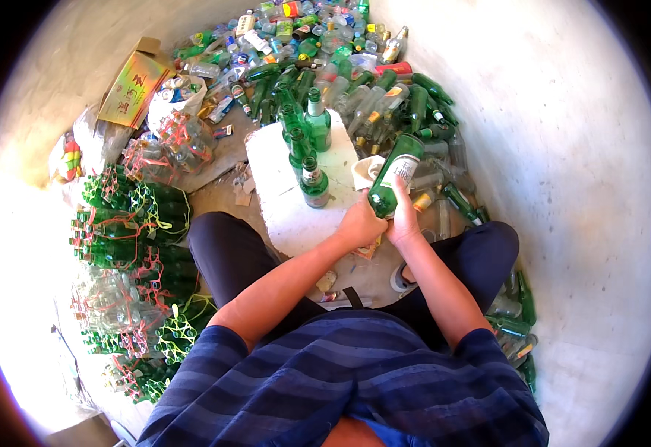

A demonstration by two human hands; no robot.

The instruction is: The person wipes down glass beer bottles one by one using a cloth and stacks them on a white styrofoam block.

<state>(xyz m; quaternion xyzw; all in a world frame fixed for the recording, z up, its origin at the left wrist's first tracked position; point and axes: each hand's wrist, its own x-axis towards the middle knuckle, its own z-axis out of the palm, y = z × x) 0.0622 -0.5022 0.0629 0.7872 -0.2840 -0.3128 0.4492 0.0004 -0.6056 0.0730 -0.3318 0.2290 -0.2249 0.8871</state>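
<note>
A green glass bottle [390, 187] with a white label is tilted between my hands. My right hand [404, 215] grips its side, the thumb lying along the label. Closed around its lower end is my left hand [361, 220]; the bottle's neck is hidden there. Several green glass bottles [315, 187] stand upright on a white board [280, 212] before me, to the left of my hands. A white crumpled object [365, 171] sits just behind the held bottle; what it is I cannot tell.
Loose glass bottles [418, 103] pile up along the right wall [571, 167], with mixed plastic bottles [283, 31] at the back. Bundles of bottles tied with string [113, 240] stack at the left. A yellow cardboard box [135, 89] leans behind them.
</note>
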